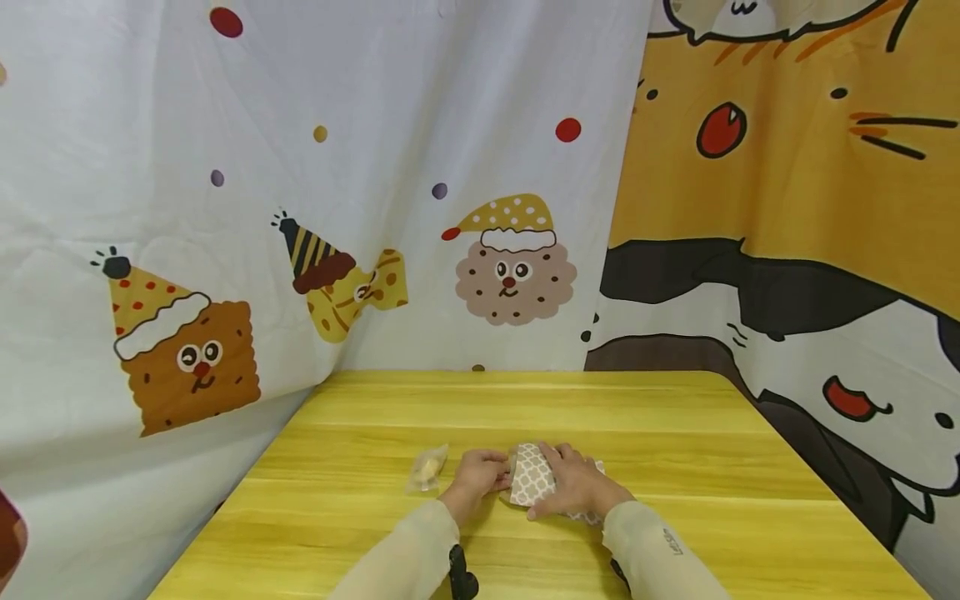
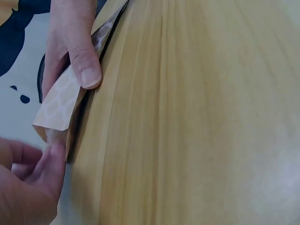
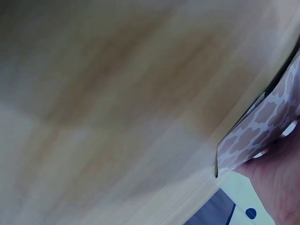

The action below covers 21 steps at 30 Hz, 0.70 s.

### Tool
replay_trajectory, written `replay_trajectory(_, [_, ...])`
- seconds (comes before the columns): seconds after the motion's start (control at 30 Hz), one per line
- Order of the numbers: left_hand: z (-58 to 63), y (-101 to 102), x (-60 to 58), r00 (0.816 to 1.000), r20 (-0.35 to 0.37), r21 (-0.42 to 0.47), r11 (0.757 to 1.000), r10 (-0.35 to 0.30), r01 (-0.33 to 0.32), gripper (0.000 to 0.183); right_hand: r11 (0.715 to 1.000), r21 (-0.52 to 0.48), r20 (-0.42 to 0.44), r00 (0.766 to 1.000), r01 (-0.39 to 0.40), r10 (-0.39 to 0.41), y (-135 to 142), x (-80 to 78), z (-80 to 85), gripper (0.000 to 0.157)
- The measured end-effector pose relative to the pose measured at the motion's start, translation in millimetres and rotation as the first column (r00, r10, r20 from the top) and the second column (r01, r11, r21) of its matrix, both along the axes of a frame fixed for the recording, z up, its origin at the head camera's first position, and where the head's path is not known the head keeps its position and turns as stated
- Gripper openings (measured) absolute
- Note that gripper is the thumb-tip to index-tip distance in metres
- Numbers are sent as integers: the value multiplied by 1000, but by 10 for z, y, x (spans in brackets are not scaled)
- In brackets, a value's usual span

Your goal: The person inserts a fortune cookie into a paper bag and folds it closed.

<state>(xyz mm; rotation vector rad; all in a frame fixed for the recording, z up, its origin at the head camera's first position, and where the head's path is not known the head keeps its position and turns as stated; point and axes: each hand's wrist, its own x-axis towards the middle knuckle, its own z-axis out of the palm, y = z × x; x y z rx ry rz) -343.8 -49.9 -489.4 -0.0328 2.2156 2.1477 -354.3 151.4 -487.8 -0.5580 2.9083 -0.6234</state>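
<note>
A flat paper bag (image 1: 534, 475) with a white lattice pattern and brown inside lies on the table, its mouth facing left. My right hand (image 1: 576, 483) lies across the bag and grips it, thumb at the near side and fingers at the far side. At the parted mouth is my left hand (image 1: 480, 475), fingers bent. The left wrist view shows a pale translucent packet (image 2: 55, 136) at the left fingertips (image 2: 57, 151), between the bag's layers; most of it is hidden. Left of that hand lies another clear packet (image 1: 428, 468) with something yellowish inside.
The yellow wood-grain table (image 1: 360, 533) spreads around both hands. A white cartoon-print curtain (image 1: 390, 167) hangs behind and to the left. On the right is an orange, black and white print cloth (image 1: 787, 192).
</note>
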Motion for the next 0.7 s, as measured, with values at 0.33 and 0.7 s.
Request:
replay_trajectory(0.33, [71, -200, -81, 999, -35, 4, 1000, -13, 14, 29, 1000, -4, 37, 999, 15, -15, 42, -10, 4, 128])
replay_trajectory(0.7, [344, -1023, -227, 974, -158, -162, 969, 160, -185, 27, 1000, -18, 36, 999, 10, -10, 30, 25, 24, 125])
